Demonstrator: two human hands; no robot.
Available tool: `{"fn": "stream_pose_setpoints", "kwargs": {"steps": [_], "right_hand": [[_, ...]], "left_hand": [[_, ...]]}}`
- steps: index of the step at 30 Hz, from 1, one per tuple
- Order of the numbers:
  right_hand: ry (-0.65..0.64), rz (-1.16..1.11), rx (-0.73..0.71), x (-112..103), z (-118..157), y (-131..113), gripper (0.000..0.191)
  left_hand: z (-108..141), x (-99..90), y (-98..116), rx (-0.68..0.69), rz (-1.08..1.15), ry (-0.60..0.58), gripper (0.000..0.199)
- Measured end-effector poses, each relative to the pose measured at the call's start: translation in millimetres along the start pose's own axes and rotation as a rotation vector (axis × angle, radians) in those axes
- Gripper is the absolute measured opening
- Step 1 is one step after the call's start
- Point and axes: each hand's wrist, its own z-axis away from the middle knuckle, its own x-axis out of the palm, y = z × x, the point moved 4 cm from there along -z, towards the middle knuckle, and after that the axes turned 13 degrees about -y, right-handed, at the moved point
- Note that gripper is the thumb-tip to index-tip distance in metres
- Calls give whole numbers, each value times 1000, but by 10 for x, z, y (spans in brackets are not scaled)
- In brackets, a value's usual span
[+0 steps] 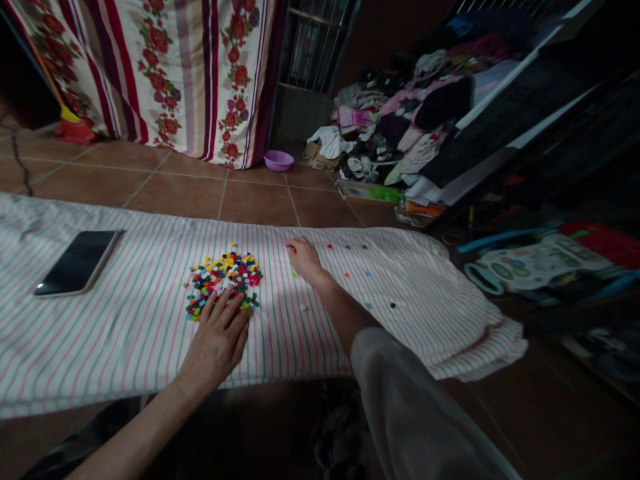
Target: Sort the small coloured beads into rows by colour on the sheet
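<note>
A heap of small coloured pieces [215, 273] lies on a striped cloth [150, 347]. My left hand [220, 330] rests over the near side of the heap, palm down with its fingers spread. To the right of the heap, my right hand [303, 255] is closed low over the cloth; its fingertips are pinched, and whatever is between them is too small to name. Single pieces lie apart around my right forearm, among them a red piece [329, 247], an orange piece [347, 275], a blue piece [368, 273] and a black piece [393, 305].
A phone [79, 263] lies at the left on the cloth. Beyond the cloth's far edge is a tiled floor [185, 193] with a purple basin [279, 160] and a floral curtain [190, 80]. A pile of clothes [395, 113] stands back right.
</note>
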Motion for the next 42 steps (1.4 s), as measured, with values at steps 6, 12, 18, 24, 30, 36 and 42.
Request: {"fn": "stream_pose_setpoints", "kwargs": {"steps": [6,12,18,24,30,36,42], "right_hand": [[33,4,41,-90,70,-82,34],[21,16,-90,-160,179,-434,30],[-127,-38,-259,-63,325,-947,23],[-200,3,-326,74,439,-1223,22],[-198,49,-347,167,449,-1309,21],[-194,83,-336,188,408,-1348,22],[-206,88,-334,210,396,-1352,18]], "left_hand": [[0,4,-5,-1,-12,-1,25],[5,18,-17,-20,-11,8,25],[16,-1,-41,-38,-13,58,24],[42,-32,-92,-51,-45,57,25],[86,-97,-171,-102,-53,77,26],[145,-153,-290,-131,-53,74,27],[183,-193,-363,-155,-72,69,30]]}}
